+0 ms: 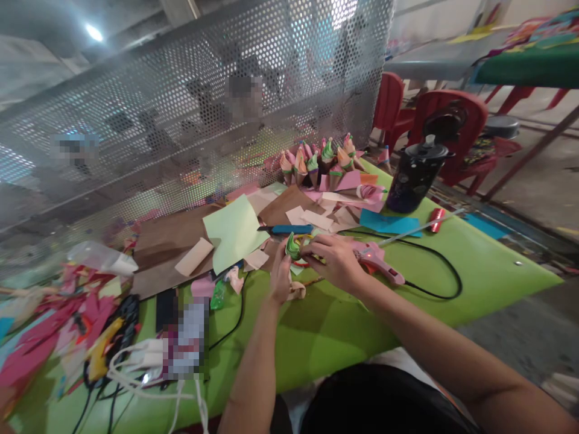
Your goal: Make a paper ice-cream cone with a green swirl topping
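Head view, nearest to us: both forearms, cut off by the frame, reach over the lime-green table. Above its middle, the left hand holds a small green swirl between its fingers. We see curved, layered ridges, a lighter green along some edges, twisted like a soft-serve top; its lower part is hidden by the fingers. The right hand bends its fingers in narrowly against the swirl's side, but we cannot tell whether they grip it, since the tips blur into something dark there. Just beyond the hands, an orange ring shows only partly. The pink glue gun lies beside the right hand, which covers its front end; a small red light glows on its body. Farther on we find a blue-handled knife and a pale green sheet, then a cluster of paper cones with swirled tops, too crowded for us to count. Behind the perforated screen, shapes stay indistinct.
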Tool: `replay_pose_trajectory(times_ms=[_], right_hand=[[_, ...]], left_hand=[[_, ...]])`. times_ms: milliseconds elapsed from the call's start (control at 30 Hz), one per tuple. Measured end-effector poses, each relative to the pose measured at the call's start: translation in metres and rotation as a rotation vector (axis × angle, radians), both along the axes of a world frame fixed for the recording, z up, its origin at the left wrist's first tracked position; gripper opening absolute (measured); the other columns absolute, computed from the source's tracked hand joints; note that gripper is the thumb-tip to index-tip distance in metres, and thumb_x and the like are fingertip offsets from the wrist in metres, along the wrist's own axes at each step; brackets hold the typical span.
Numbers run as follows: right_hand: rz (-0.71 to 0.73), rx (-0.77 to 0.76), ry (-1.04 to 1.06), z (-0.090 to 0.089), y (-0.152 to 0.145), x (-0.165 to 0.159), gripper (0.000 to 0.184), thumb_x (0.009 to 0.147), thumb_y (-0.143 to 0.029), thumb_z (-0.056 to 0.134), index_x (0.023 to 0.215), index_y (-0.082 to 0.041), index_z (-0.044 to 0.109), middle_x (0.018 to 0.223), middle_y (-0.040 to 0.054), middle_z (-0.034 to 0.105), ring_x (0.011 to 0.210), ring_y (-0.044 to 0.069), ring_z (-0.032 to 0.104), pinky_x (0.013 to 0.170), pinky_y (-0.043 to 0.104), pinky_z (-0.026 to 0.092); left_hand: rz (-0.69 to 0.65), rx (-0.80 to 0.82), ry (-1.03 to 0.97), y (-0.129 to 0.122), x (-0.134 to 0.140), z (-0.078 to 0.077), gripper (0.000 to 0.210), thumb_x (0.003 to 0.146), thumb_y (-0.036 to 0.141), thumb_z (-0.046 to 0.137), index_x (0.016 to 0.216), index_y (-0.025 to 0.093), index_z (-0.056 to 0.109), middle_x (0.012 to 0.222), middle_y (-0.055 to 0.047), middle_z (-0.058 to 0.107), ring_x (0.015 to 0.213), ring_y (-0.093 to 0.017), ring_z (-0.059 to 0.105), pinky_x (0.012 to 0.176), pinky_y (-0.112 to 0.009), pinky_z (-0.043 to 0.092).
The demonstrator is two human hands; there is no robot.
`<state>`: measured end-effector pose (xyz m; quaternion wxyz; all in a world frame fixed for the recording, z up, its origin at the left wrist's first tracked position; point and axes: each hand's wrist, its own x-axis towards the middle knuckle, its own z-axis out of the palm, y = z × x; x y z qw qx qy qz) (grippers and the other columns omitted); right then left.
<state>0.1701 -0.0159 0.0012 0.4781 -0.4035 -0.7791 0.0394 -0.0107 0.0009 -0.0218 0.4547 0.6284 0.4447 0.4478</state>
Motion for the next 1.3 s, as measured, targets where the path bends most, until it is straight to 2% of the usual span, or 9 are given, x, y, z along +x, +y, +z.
replay_pose_trajectory(times_ms=[133,233,433,767,1033,1300], right_hand=[[-0.018,-0.004,0.022,0.001,0.000,0.001,0.014,0.090,-0.013,0.063,0.092,-0.022,0.073,0.082,0.0041,0.070,0.075,0.018,0.064,0.067,0.027,0.045],[-0.023,0.002,0.029,0.003,0.000,0.001,0.015,0.090,-0.012,0.062,0.091,-0.022,0.073,0.082,0.0042,0.070,0.074,0.018,0.064,0.067,0.027,0.045],[-0.017,0.001,0.000,0.002,-0.001,0.000,0.021,0.088,-0.011,0.060,0.095,-0.024,0.075,0.082,0.0041,0.069,0.075,0.018,0.064,0.067,0.027,0.046],[-0.023,0.013,0.012,0.003,-0.001,0.001,0.022,0.090,-0.012,0.059,0.097,-0.024,0.077,0.083,0.0049,0.071,0.075,0.018,0.065,0.066,0.028,0.046],[0.006,0.013,-0.003,0.002,-0.001,0.000,0.022,0.090,-0.012,0.061,0.099,-0.024,0.076,0.085,0.0047,0.072,0.077,0.018,0.066,0.067,0.028,0.046],[-0.003,0.026,0.035,0.005,-0.001,0.001,0.021,0.091,-0.012,0.060,0.097,-0.024,0.077,0.083,0.0045,0.071,0.075,0.018,0.066,0.066,0.027,0.046]], left_hand=[[0.008,0.051,0.019,-0.001,0.000,0.005,0.046,0.096,0.038,0.042,0.137,0.025,0.057,0.147,-0.007,0.056,0.142,-0.025,0.047,0.123,-0.043,0.033],[0.006,0.089,0.016,-0.001,-0.001,0.008,0.046,0.096,0.039,0.042,0.137,0.024,0.057,0.145,-0.008,0.058,0.140,-0.026,0.049,0.122,-0.044,0.035],[0.011,0.087,0.002,-0.005,0.000,0.014,0.044,0.098,0.044,0.042,0.136,0.029,0.058,0.146,-0.005,0.059,0.141,-0.025,0.048,0.123,-0.045,0.036],[-0.003,0.087,-0.030,-0.003,-0.002,0.009,0.044,0.099,0.041,0.041,0.136,0.027,0.058,0.146,-0.006,0.058,0.141,-0.025,0.049,0.122,-0.045,0.037],[-0.032,0.076,-0.074,-0.004,-0.001,0.008,0.045,0.098,0.045,0.041,0.136,0.026,0.058,0.146,-0.007,0.058,0.140,-0.026,0.050,0.122,-0.043,0.037],[-0.047,0.005,-0.114,-0.004,0.001,0.010,0.045,0.097,0.046,0.040,0.135,0.026,0.056,0.146,-0.007,0.057,0.139,-0.027,0.050,0.121,-0.045,0.039]])
